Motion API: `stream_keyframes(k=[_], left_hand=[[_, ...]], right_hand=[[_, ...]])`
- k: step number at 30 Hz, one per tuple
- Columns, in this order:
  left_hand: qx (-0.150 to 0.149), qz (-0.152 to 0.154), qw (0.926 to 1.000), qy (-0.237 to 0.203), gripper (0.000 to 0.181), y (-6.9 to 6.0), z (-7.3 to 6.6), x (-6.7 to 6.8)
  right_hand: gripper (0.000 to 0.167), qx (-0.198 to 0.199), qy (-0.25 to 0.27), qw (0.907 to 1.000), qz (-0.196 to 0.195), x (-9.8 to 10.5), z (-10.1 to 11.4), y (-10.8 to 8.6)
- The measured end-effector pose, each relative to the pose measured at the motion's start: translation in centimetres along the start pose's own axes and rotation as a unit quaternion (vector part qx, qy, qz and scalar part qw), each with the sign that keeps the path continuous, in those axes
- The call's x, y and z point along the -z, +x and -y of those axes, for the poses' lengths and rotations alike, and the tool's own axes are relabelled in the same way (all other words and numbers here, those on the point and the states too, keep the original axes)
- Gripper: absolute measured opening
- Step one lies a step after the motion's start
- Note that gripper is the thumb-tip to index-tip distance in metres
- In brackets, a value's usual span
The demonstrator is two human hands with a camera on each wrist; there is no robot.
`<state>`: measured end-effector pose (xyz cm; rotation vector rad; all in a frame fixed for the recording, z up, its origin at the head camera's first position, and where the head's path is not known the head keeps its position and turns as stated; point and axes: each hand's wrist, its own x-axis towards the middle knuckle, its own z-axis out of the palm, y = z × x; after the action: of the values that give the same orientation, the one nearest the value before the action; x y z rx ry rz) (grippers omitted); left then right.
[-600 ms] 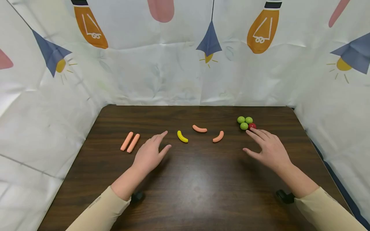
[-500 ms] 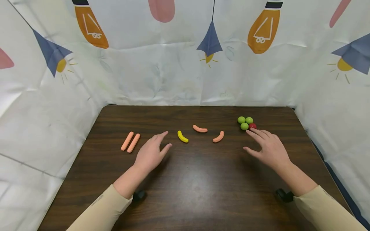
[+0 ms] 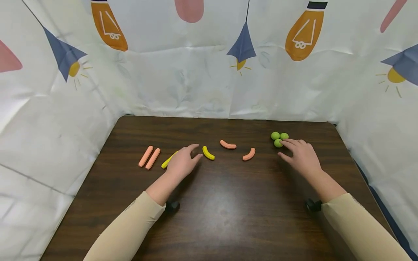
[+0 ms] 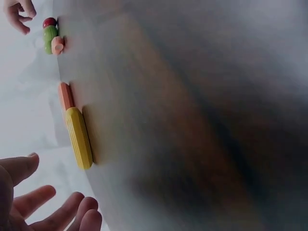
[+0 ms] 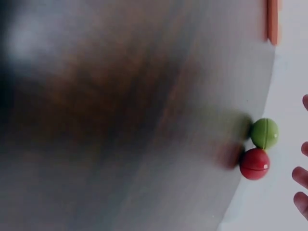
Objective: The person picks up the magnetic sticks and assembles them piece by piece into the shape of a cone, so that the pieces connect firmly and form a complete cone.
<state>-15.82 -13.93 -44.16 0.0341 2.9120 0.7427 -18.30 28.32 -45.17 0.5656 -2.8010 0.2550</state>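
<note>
My left hand (image 3: 180, 163) hovers over the left part of the table, fingers spread and holding nothing. Partly under it in the head view lies a straight yellow stick (image 3: 168, 161); a curved yellow piece (image 3: 208, 153) is just right of its fingertips. My right hand (image 3: 302, 157) is held above the table at the right, fingers extended and grasping nothing. Its fingertips are near several small green balls (image 3: 275, 136). A red ball (image 5: 254, 164), hidden by that hand in the head view, touches a green ball (image 5: 264, 133) in the right wrist view.
Two straight pink sticks (image 3: 145, 156) lie side by side at the left. Two curved pink pieces (image 3: 228, 145) lie between the hands. White patterned cloth (image 3: 183, 87) rises behind and beside the dark wooden table (image 3: 222, 217).
My left hand has shifted right and slightly away, uncovering part of the straight yellow stick. The right hand has moved slightly away, covering the red ball. The head view has shifted a little.
</note>
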Motion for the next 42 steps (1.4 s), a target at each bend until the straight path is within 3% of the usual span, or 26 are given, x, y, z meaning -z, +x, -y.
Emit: stream_keyframes(k=[7,15,28,42], left_hand=[[0.021,0.020,0.9995,-0.009,0.056,2.0,-0.8,-0.5],[0.047,0.035,0.9983,-0.002,0.061,3.2,-1.3,-1.4],[0.045,0.038,0.9981,0.019,0.058,3.8,-1.4,-2.2],[0.041,0.065,0.9962,0.041,0.054,3.9,-2.2,-1.6]], right_hand=[[0.045,-0.012,-0.011,0.9995,0.027,-0.8,-1.1,1.7],[0.042,-0.008,-0.015,0.9980,0.061,-1.1,-1.3,2.8],[0.042,-0.013,-0.025,0.9946,0.100,-1.6,-1.4,3.6],[0.044,0.032,-0.040,0.9924,0.112,-1.6,-1.2,3.4]])
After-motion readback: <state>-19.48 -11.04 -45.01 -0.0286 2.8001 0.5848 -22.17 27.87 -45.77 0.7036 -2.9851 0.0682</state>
